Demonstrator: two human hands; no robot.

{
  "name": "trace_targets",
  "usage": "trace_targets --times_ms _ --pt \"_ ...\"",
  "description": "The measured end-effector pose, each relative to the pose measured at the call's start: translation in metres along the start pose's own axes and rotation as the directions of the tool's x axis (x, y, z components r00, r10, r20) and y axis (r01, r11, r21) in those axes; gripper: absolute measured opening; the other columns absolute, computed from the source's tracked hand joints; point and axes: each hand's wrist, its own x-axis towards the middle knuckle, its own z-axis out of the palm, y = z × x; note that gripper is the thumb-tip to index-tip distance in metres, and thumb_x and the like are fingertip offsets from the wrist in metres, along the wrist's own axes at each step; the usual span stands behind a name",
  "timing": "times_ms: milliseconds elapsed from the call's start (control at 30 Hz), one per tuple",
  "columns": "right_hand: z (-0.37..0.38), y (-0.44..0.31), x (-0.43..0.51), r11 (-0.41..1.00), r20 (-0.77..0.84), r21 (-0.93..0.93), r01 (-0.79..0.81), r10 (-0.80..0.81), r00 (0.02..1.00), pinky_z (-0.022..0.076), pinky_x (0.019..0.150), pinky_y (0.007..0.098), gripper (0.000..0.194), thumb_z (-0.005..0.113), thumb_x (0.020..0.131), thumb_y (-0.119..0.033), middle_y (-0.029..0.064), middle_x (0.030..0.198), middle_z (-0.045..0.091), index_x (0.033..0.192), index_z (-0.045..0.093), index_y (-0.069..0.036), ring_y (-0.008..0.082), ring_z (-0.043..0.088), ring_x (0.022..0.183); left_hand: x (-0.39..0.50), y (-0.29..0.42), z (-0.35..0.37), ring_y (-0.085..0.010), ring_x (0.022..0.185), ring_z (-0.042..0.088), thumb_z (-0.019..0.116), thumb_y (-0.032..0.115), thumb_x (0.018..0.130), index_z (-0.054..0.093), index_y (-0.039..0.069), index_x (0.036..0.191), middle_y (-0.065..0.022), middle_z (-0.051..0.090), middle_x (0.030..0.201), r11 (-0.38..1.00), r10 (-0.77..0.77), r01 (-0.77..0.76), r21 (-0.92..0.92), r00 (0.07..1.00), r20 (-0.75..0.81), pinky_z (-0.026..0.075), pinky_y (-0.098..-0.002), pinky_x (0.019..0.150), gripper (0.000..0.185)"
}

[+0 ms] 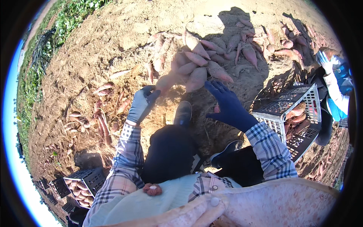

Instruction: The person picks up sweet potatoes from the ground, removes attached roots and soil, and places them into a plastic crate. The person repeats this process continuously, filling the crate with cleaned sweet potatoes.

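Both my hands wear blue gloves with plaid sleeves behind them. My left hand has thumb and fingertips at the near end of a dusty sweet potato, seemingly pinching it. My right hand, fingers spread and holding nothing, hovers over shaded soil just on the near side of a heap of sweet potatoes. In that heap, a broad sweet potato lies between my hands, and another with a pink tip lies beyond my right fingertips. Some dust blurs the lower left part of the heap.
A plastic crate holding sweet potatoes stands tilted at the right, beside a co-worker's gloved hand and sleeve. More crates are at the lower left. My shoe is between my hands. Loose sweet potatoes and roots lie left; green vines line the field.
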Motion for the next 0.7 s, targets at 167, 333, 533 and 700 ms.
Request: trace_targets --times_ms 167,333,533,700 --pt "0.030 0.006 0.020 0.998 0.013 0.058 -0.039 0.039 0.999 0.0386 0.098 0.0494 0.092 0.081 0.062 -0.027 0.0162 0.139 0.038 0.139 0.033 -0.013 0.0363 0.042 0.124 0.014 0.046 0.016 -0.0087 0.066 0.055 0.055 0.018 0.087 0.065 -0.004 0.097 -0.0070 0.065 0.086 0.998 0.054 -0.063 0.012 0.933 0.357 0.045 -0.0240 0.062 0.026" --pt "0.042 0.023 0.033 0.939 0.202 0.276 -0.206 0.153 0.967 0.0434 0.093 0.0432 0.085 0.081 0.064 -0.031 0.0177 0.125 0.052 0.135 0.038 -0.010 0.0361 0.051 0.114 0.030 0.076 0.072 -0.0102 0.081 0.059 0.058 0.018 0.088 0.063 -0.003 0.104 -0.0071 0.065 0.091 0.921 0.375 -0.353 -0.165 0.689 0.620 0.047 -0.0239 0.074 0.026" --pt "0.038 0.065 0.005 0.802 0.240 0.310 -0.510 0.453 0.858 0.0469 0.086 0.0362 0.070 0.080 0.067 -0.037 0.0164 0.106 0.062 0.121 0.049 -0.005 0.0283 0.061 0.099 0.103 0.074 0.117 -0.0079 0.070 0.055 0.055 0.025 0.091 0.060 0.002 0.111 -0.0024 0.062 0.083 0.944 0.290 -0.154 -0.290 0.805 0.518 0.044 -0.0223 0.062 0.031" --pt "0.049 0.099 -0.033 0.570 0.222 0.519 -0.637 0.629 0.745 0.0462 0.084 0.0320 0.071 0.080 0.070 -0.039 0.0142 0.104 0.062 0.119 0.049 0.001 0.0192 0.059 0.096 0.184 0.019 0.153 -0.0184 0.079 0.060 0.060 0.034 0.086 0.056 0.001 0.111 -0.0093 0.062 0.090 0.974 0.146 -0.106 -0.198 0.969 0.201 0.048 -0.0298 0.070 0.041"
